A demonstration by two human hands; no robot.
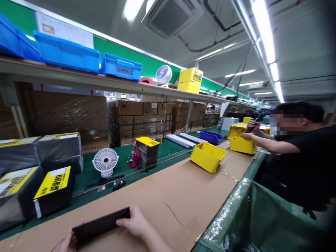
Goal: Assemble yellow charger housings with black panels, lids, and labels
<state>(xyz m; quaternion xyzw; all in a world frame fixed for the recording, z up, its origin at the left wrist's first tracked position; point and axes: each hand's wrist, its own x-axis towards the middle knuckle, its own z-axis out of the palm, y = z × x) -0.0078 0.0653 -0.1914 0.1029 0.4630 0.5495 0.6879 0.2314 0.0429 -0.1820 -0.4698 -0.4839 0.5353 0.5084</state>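
Note:
A flat dark panel [101,225] is held between my two hands, low over the cardboard-covered bench. My left hand [69,241] is closed on its left end, partly cut off by the bottom edge of the view. At the panel's right end, my right hand [133,222] grips it with the thumb in front. Cardboard [157,196] lies under and around both hands. Beyond the panel stand a white fan [105,161] and a stack of dark sheets with a yellow top [147,152].
Wrapped dark stacks [54,185] stand at left. A yellow bin [208,156] sits farther along the bench. At right, a person [301,157] handles another yellow box [241,144]. A green-lined container [275,217] is at lower right. Blue bins [67,52] occupy the overhead shelf.

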